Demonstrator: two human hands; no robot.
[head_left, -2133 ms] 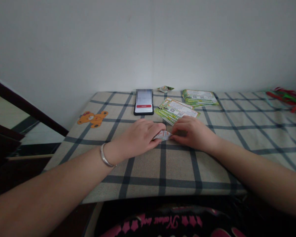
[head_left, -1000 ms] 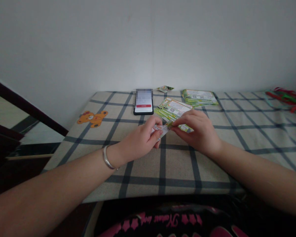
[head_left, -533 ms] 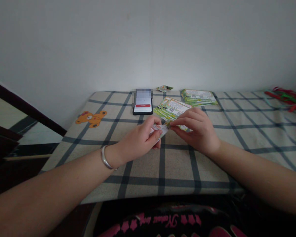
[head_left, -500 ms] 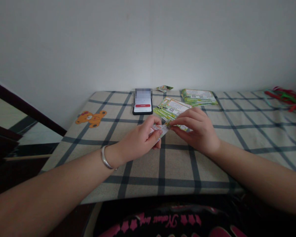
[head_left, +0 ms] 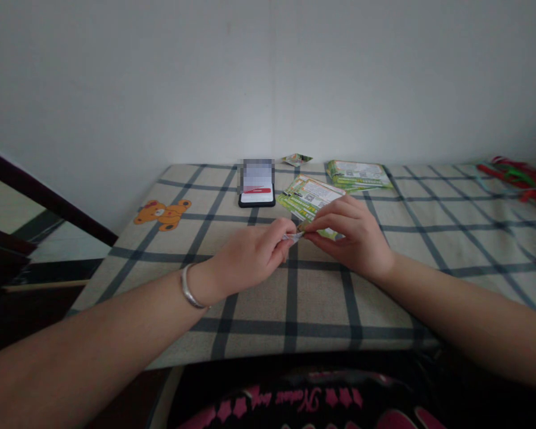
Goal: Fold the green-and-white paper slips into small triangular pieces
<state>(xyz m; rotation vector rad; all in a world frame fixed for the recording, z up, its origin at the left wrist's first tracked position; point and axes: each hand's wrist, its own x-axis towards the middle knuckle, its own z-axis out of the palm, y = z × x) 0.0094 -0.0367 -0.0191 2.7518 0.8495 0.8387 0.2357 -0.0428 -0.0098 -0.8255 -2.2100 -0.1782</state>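
Observation:
Between both hands is a small piece of folded printed paper [head_left: 293,236], mostly covered by the fingers. My left hand [head_left: 263,253], with a silver bangle [head_left: 189,287] on its wrist, is closed on the paper's left end. The fingertips of my right hand [head_left: 351,232] pinch its right end. Just behind and partly under my right hand lie several overlapping green-and-white printed leaflets [head_left: 310,193]. Farther back stands a flat stack of similar leaflets [head_left: 360,173]. By the wall sits a small folded paper piece [head_left: 297,159].
A phone [head_left: 256,196] with a lit screen lies at the back, left of the leaflets. A teddy bear picture [head_left: 163,214] is on the checked tablecloth [head_left: 259,322] at left. Red and green material [head_left: 524,185] lies at the far right. A white wall [head_left: 205,83] rises behind the table.
My left hand has turned over the paper, so less of its printed face shows. The right fingertips stay pinched at its end, slightly closer to my left hand.

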